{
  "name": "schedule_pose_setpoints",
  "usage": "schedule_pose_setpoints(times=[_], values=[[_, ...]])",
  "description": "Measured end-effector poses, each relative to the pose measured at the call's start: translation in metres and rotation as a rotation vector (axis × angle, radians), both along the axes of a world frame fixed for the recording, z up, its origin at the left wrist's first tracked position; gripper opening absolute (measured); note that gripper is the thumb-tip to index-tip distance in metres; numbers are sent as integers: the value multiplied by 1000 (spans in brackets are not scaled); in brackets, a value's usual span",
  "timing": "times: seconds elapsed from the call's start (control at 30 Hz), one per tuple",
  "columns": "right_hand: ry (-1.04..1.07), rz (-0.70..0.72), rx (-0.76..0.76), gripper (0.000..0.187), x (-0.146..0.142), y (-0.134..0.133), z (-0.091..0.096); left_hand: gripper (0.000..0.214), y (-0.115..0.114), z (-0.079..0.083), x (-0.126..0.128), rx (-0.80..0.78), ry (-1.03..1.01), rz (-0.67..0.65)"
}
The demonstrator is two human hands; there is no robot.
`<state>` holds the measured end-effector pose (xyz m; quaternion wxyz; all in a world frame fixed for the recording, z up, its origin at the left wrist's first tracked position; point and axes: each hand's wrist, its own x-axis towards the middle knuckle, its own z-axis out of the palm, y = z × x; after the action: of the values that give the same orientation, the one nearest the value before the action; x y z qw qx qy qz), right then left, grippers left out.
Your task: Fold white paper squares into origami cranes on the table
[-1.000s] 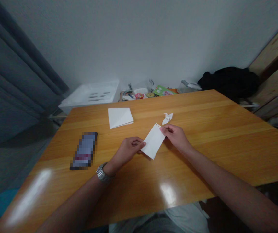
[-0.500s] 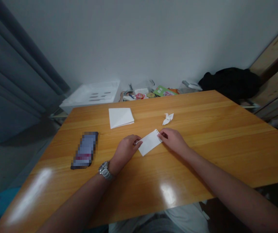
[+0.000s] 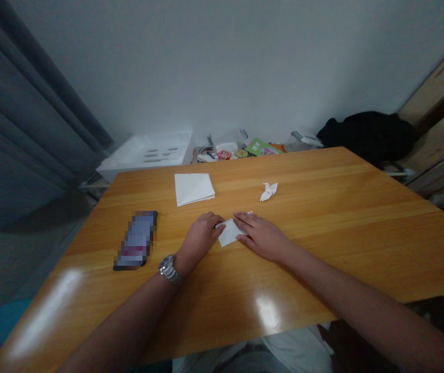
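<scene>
A small white sheet of paper [image 3: 227,235] lies on the wooden table between my hands. My left hand [image 3: 202,234] pinches its left end between thumb and fingers. Over the right part of the sheet my right hand [image 3: 261,234] lies flat, fingers stretched out and pressing down, hiding most of that end. Beyond my right hand stands a folded white paper bird [image 3: 269,191]. Farther left is a stack of white paper [image 3: 194,188].
A phone [image 3: 135,241] with a blurred-out screen lies at the left of the table [image 3: 346,217]. Behind the far edge are a white foam tray [image 3: 148,150], a green packet [image 3: 263,147] and other small items. A black cloth bundle [image 3: 369,135] sits at the back right.
My right hand has gone from pinching the sheet's right end to lying flat over it, shifting left. The left hand keeps its hold, having moved slightly left with the sheet.
</scene>
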<state>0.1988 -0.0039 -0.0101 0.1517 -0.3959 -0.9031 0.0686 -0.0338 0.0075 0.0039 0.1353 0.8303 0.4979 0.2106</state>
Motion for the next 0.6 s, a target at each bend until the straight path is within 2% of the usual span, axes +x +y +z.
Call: schedule_pose_setpoints(times=[0.43,0.6], values=[[39,-43,-53,58,-4,-6,0,28,-7,9,4,113,262,-69],[54,-44,-44,59,-5,-7,-1,34,-9,13,-2,167,350,-106]])
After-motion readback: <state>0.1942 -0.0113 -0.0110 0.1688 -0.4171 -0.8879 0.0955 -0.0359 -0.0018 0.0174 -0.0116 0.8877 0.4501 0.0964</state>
